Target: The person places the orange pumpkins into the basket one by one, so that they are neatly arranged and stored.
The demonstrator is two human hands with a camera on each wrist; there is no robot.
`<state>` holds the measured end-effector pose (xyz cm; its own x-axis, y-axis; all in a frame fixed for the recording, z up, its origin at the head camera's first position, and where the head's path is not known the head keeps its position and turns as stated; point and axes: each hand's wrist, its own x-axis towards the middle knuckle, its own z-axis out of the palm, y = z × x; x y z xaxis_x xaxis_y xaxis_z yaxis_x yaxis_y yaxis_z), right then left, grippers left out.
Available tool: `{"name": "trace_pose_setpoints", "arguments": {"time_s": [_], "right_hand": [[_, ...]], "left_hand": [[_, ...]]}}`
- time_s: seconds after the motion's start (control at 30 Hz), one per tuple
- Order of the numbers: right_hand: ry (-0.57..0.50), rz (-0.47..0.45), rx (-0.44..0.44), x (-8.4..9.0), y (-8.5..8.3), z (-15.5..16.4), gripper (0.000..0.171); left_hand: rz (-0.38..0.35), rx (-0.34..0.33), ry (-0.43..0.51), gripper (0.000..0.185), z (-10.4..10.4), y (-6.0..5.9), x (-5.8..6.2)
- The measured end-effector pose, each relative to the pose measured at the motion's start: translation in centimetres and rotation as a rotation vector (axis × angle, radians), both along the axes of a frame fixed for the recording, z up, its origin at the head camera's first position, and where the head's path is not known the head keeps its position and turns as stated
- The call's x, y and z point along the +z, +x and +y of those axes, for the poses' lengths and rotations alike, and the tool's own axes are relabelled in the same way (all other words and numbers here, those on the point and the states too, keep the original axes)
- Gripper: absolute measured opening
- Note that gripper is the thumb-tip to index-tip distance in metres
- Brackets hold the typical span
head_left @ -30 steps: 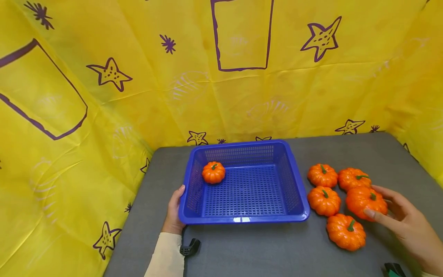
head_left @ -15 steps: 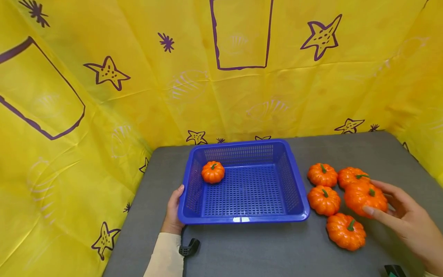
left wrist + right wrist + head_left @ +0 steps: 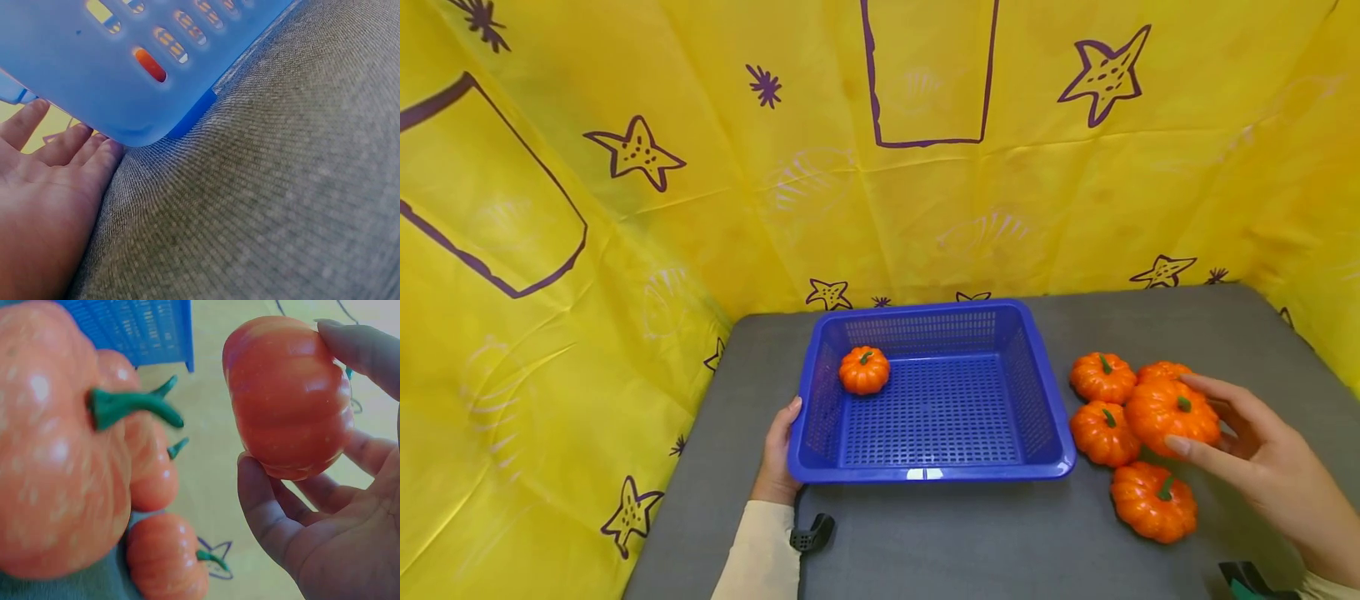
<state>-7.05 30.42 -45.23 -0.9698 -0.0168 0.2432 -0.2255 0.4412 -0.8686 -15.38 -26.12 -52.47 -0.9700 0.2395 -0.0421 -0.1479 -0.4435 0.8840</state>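
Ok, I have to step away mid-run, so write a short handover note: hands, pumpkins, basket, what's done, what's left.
Right hand: grips one orange pumpkin, lifted off the table, right of the basket.
Left hand: fingers straight against the blue basket at its near-left corner, steadying it.
Done: one pumpkin in the basket, far-left corner.
Left: the held one, plus four pumpkins on the grey table right of the basket: far-left pumpkin, far-right pumpkin partly hidden behind the held one, middle pumpkin, nearest pumpkin.
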Motion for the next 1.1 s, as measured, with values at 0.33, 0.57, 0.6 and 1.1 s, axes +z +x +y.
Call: {"name": "trace_pose_setpoints", "arguments": {"time_s": [0.33,0.57,0.6,1.1], "right_hand": [[-0.024,-0.023,0.079,1.8,-0.3,-2.6,0.075],[-0.045,0.019,0.153,2.7,-1.2,-4.6,0.077],[-0.057,0.02,0.166,2.8,-1.3,-4.9,0.077],[-0.197,-0.004,0.313,4.9,-3.6,-11.2,0.071]], "left_hand": [[-0.017,0.021,-0.036,0.064,0.2,0.1,0.0],[-0.011,0.017,-0.035,0.062,0.1,0.0,-0.1],[-0.009,0.016,-0.03,0.061,0.1,0.0,0.0],[-0.025,0.03,-0.013,0.064,0.2,-0.2,0.0]]}}
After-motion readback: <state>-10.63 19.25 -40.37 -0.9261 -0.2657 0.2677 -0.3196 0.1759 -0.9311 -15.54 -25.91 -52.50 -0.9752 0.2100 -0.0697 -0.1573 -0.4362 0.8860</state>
